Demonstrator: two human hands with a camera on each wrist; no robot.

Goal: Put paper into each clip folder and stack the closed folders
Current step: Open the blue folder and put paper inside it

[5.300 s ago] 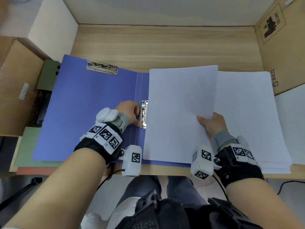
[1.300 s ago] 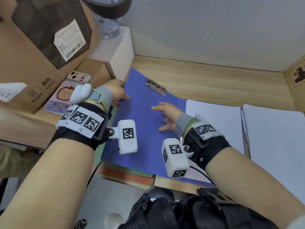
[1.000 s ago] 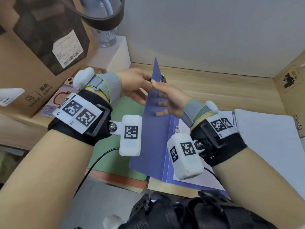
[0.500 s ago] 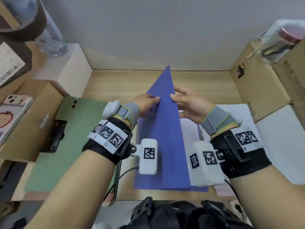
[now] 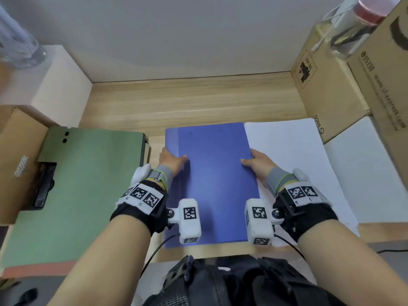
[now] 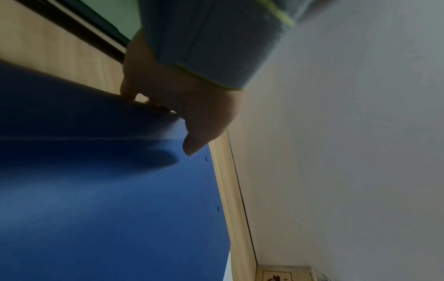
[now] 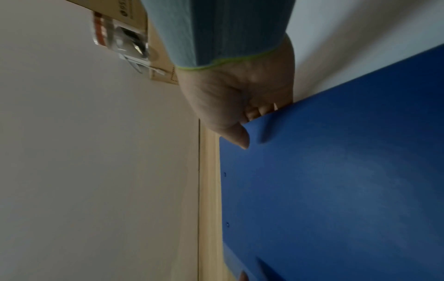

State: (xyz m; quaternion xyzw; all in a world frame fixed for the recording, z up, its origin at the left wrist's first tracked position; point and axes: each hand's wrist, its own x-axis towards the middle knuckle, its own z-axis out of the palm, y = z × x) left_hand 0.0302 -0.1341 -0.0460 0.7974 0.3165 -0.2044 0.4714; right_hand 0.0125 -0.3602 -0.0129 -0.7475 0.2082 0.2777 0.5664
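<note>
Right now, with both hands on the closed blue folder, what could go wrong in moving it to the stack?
The left hand and right hand grip the blue folder only at its side edges, so it may sag or reopen. It overlaps the loose paper, which could drag along. The green folder overhangs the desk edge; a careless landing might tip it.

Wooden desk [image 5: 194, 100], grey wall [image 5: 176, 34]
</note>
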